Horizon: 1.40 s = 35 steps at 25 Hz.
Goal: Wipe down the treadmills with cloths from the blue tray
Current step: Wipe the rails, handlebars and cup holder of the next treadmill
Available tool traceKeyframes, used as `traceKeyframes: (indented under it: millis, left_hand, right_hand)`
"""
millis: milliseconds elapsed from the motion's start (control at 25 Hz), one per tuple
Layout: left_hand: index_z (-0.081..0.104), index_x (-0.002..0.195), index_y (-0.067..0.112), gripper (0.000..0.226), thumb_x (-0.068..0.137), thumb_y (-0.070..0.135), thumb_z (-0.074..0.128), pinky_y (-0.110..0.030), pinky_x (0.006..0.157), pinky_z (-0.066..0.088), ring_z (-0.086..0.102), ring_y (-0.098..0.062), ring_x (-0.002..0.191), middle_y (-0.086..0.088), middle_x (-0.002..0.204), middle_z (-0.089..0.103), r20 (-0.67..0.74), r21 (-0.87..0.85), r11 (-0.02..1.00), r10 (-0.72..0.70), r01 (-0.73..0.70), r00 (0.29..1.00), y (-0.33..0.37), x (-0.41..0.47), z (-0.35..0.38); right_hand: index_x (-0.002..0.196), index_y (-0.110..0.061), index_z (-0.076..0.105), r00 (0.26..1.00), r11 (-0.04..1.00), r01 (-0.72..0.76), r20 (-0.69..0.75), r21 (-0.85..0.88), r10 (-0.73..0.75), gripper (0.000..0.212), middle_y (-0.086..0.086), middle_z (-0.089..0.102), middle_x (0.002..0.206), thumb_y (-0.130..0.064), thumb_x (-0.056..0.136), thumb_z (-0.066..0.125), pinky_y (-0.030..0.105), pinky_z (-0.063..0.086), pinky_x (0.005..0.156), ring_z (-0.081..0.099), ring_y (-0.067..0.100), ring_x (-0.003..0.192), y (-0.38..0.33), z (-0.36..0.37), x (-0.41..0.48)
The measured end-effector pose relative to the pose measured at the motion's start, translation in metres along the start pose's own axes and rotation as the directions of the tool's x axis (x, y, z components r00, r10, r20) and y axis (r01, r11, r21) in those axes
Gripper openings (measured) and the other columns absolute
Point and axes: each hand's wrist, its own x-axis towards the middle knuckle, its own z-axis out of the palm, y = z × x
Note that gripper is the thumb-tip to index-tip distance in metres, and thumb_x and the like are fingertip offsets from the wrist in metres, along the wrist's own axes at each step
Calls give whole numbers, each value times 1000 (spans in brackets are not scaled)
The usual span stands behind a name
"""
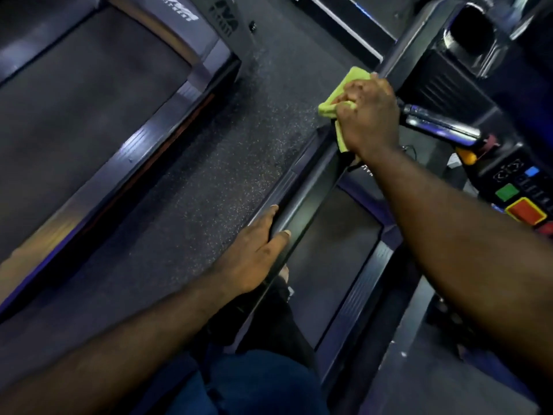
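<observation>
- My right hand point(369, 115) is curled round a bunched yellow-green cloth point(350, 77) and presses it against the dark upright post point(419, 34) at the front of the treadmill point(332, 250) I am standing on.
- I hold the cloth in a wad, I'd say, so my palm can put weight behind it. One loose corner hangs below my wrist.
- My left hand point(254, 253) grips the black side rail point(302, 202), thumb on the inner side and fingers along the outer side. That looks like a brace, steadying me while I lean forward to reach the post.
- The cloth is at the base of the post, just left of the shiny silver handle point(443, 127) and above the front end of the belt.
- The panel with the green and red buttons point(523, 199) sits to the right, apart from the cloth. I judge that it is yet to be wiped.
- A second treadmill point(89, 100) lies to my left across a strip of speckled floor point(224, 145), well apart from both hands.
- The blue tray is not in view, so I cannot tell where the spare cloths are.
- I judge I am partway through this machine, working on its frame.
</observation>
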Motion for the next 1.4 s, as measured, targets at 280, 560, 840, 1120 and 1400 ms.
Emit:
traceKeyframes:
  millis: [280,560,840,1120,1400]
  left_hand:
    - [18,167,31,67,108,49,45,-16,115,12,21,-1,153,14,170,22,-3,25,999,32,-32,999,-2,-4,-1]
    - [19,167,26,73,105,55,44,-23,125,14,19,-2,156,11,172,21,-33,-4,997,82,-82,996,-14,0,5]
    - [24,165,26,78,101,67,39,-32,126,24,29,-6,154,8,170,29,-69,10,995,101,-101,992,-21,1,11]
    - [40,156,30,80,91,76,36,-44,117,39,47,-17,142,4,158,49,-71,33,998,64,-62,995,-19,-1,5]
    - [29,165,26,72,103,58,48,-22,118,21,30,-8,153,7,169,32,-103,59,997,48,-43,993,-13,-1,6]
  right_hand:
    - [95,-22,81,895,908,412,221,-75,-388,34,-1,77,111,-40,83,55,44,46,102,64,32,119,-12,-11,-47]
    - [104,-16,79,830,775,468,512,-426,-220,47,16,75,100,-47,95,45,39,53,85,69,37,99,-56,-18,-2]
    - [123,-14,69,727,648,543,685,-533,-45,67,19,67,132,-58,87,33,46,55,99,65,40,118,-64,-13,61]
    - [114,-19,74,584,673,692,751,-262,-308,46,13,72,104,-50,100,43,38,53,80,71,33,103,-107,-20,-55]
    - [102,-26,81,838,813,508,384,-286,-388,46,-1,77,113,-47,89,43,42,44,104,62,30,123,-44,-12,-58]
